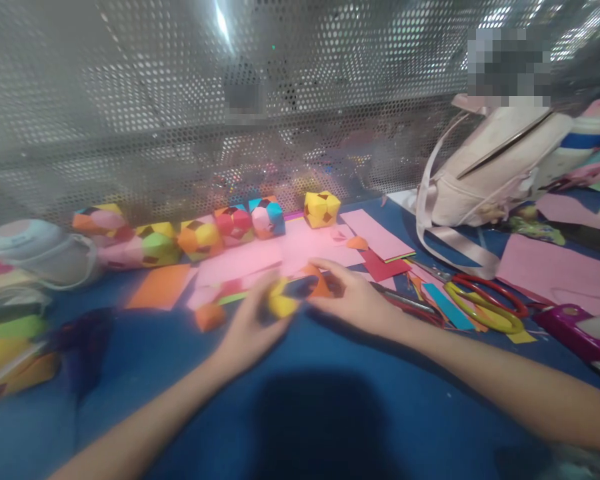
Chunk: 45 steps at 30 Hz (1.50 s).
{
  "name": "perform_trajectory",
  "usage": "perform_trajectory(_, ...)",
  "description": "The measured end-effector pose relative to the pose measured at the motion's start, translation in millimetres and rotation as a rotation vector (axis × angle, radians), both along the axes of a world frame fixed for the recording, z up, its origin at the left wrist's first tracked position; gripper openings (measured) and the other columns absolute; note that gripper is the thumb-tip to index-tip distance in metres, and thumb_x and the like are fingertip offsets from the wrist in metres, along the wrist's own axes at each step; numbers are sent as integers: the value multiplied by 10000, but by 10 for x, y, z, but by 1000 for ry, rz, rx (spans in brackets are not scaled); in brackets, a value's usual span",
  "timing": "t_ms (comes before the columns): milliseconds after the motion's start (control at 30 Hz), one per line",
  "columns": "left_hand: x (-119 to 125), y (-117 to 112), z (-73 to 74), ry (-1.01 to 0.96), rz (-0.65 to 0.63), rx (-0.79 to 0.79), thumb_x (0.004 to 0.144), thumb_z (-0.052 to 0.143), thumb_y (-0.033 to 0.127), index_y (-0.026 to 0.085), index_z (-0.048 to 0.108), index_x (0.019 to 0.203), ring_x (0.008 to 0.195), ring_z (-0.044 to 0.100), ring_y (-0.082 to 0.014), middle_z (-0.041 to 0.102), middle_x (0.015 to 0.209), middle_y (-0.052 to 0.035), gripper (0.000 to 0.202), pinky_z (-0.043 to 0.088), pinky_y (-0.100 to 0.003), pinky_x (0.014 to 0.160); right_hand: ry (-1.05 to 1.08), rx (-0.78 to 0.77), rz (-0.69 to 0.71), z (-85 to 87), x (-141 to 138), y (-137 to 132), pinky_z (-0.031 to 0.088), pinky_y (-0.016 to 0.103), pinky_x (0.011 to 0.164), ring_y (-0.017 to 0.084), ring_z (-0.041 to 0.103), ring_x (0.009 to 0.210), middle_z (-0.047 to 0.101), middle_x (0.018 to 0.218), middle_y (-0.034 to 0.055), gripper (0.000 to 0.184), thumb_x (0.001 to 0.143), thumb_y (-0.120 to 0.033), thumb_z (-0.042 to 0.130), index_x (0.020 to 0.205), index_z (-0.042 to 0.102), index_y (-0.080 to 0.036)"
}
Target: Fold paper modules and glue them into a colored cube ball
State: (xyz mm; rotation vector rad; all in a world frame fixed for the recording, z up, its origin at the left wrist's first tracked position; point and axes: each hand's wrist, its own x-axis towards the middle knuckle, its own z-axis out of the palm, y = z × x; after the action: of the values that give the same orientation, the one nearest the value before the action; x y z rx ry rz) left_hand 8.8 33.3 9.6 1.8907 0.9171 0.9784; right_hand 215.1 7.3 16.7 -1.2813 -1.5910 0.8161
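Note:
My left hand (255, 320) is closed around a yellow folded paper piece (283, 301), slightly blurred by motion. Just to its right, my right hand (347, 297) pinches an orange folded paper piece (320, 283) between thumb and fingers. A small gap separates the two pieces. Left of my left hand, a small orange paper piece (210, 317) lies on the blue table (200, 413). Behind my hands are pink sheets (315, 243) and a yellow folded paper ball (322, 209). Several multicoloured paper balls (234, 225) stand in a row farther left.
Yellow-handled scissors (483, 308), red-handled scissors (490, 293) and paper strips lie to the right, near a purple tool (580, 340). A pale bag (490, 167) stands behind them. A white lidded container (40, 250) is at left. A perforated metal panel (180, 87) closes the back.

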Motion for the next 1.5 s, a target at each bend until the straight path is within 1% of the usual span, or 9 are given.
perform_trajectory(133,-15,-29,-10,19,-35,86,755,651,231,207,454,1246,1308,381,-255,435,1380,-145,529,278,-445,1100,-162,170,-22,0,-31,-52,431,397,1010,230,528,1174,552,1286,73,553,737,-243,669,1265,507,-233)
perform_trajectory(300,-21,-45,-37,37,-48,170,782,629,229,230,460,1245,1321,364,-259,441,1380,-144,493,310,-464,1082,-253,291,-27,-49,-40,-65,396,411,1050,235,487,1228,517,1330,90,563,774,-243,641,1309,468,-235)
perform_trajectory(700,-59,-20,-134,208,-55,332,837,573,230,263,390,1335,1337,344,-257,373,1441,-136,531,329,-477,1071,-464,384,30,-124,-45,-77,406,405,1054,237,432,1279,489,1361,115,561,837,-261,576,1365,409,-172)
perform_trajectory(800,-57,-10,-140,239,-52,312,845,564,243,261,373,1349,1350,320,-252,348,1459,-136,539,318,-469,1080,-452,320,47,-94,-45,-75,402,401,1055,240,431,1280,485,1365,119,586,814,-266,601,1359,417,-156)
perform_trajectory(900,-53,-9,-124,256,-52,280,851,556,268,246,383,1346,1355,312,-252,332,1468,-142,525,305,-466,1088,-423,220,88,13,-36,-79,406,395,1044,249,455,1259,501,1347,129,600,768,-238,635,1329,449,-138)
perform_trajectory(1100,-42,-11,-78,252,-93,231,852,543,270,238,398,1343,1360,301,-246,314,1481,-131,513,291,-460,1095,-265,13,139,187,-10,-73,494,377,895,230,611,1019,629,1174,79,475,736,-226,652,1203,565,-201)
perform_trajectory(1233,-48,-4,-58,246,-108,175,845,550,286,236,412,1338,1363,295,-244,304,1488,-124,514,278,-457,1101,-73,-182,176,206,-2,-64,532,326,760,192,650,855,677,1032,50,461,740,-235,652,1194,578,-215)
perform_trajectory(1367,-61,9,-44,242,-134,119,844,544,304,219,428,1334,1369,280,-240,312,1485,-120,511,252,-440,1116,54,-399,237,182,54,-22,527,287,632,161,647,701,696,832,45,542,733,-241,665,1254,535,-164)
perform_trajectory(1500,-62,17,-37,256,-146,90,845,530,289,210,431,1335,1376,265,-224,325,1480,-114,506,231,-426,1125,108,-431,300,110,121,35,521,278,622,142,639,658,692,774,24,574,732,-246,675,1280,515,-182)
